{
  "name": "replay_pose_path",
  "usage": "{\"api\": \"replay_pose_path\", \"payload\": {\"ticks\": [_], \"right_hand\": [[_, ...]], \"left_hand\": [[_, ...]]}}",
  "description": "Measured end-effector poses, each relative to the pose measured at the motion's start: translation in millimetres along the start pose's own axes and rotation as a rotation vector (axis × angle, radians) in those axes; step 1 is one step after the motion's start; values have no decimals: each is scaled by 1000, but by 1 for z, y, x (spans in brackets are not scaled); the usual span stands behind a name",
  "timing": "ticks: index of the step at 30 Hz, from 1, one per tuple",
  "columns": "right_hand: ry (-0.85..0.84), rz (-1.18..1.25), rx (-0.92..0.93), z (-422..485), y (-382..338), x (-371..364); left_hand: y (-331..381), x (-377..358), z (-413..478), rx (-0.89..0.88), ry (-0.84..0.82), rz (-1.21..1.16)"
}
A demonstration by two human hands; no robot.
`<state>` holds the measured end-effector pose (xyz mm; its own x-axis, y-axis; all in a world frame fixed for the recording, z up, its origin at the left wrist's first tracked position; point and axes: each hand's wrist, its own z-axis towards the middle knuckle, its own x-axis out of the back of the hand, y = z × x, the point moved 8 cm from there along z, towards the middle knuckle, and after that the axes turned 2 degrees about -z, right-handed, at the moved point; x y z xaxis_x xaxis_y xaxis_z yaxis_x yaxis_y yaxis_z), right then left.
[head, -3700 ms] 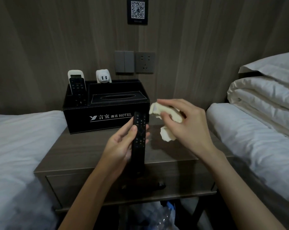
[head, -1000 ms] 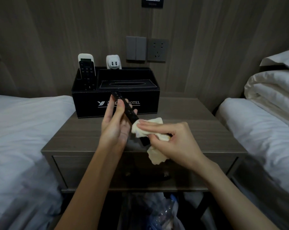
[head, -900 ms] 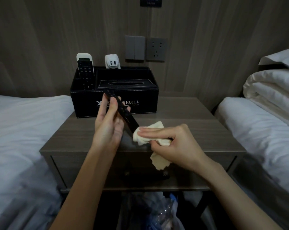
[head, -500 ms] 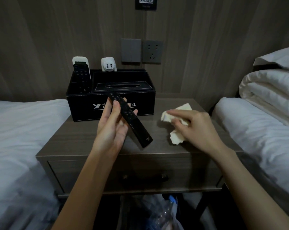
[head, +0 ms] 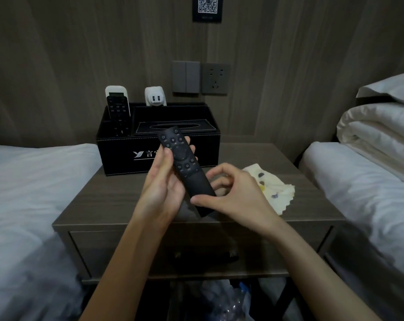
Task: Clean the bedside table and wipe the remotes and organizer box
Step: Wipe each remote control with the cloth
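Note:
My left hand (head: 160,186) holds a long black remote (head: 184,167) above the bedside table (head: 108,205), buttons facing up, its upper end near the organizer box. My right hand (head: 235,195) pinches the remote's lower end between thumb and curled fingers. The pale cloth (head: 274,188) lies crumpled on the tabletop just right of my right hand, held by neither hand. The black organizer box (head: 117,156) stands at the table's back left. A white remote (head: 116,91) and a black remote (head: 118,112) stand upright in its left slot.
A white plug adapter (head: 155,96) sticks up behind the box. Switches (head: 186,76) and a socket (head: 216,78) sit on the wood wall. White beds flank the table left (head: 34,193) and right (head: 363,181). A plastic bag (head: 222,302) sits under the table.
My right hand has let go of the cloth, which now lies on the table, and has moved left onto the remote's lower end. The left hand still holds the remote.

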<state>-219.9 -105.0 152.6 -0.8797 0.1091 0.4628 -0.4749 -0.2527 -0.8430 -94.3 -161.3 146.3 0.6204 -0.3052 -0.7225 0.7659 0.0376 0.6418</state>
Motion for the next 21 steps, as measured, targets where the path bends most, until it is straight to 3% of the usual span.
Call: {"api": "replay_pose_path", "payload": {"ticks": [4,7,11,14,21], "right_hand": [[257,-82,124,-1,-8,18],[429,-403,326,-8,-23,26],[569,-784,523,-21,-33,16],[558,-790,554,-22,-33,13],[348,-643,540,-12,-28,14]], "left_hand": [[2,10,-4,16,89,148],[6,14,-7,-7,122,254],[-3,12,-10,20,116,203],[-14,15,-9,82,123,140],[-7,19,-4,66,135,85]]}}
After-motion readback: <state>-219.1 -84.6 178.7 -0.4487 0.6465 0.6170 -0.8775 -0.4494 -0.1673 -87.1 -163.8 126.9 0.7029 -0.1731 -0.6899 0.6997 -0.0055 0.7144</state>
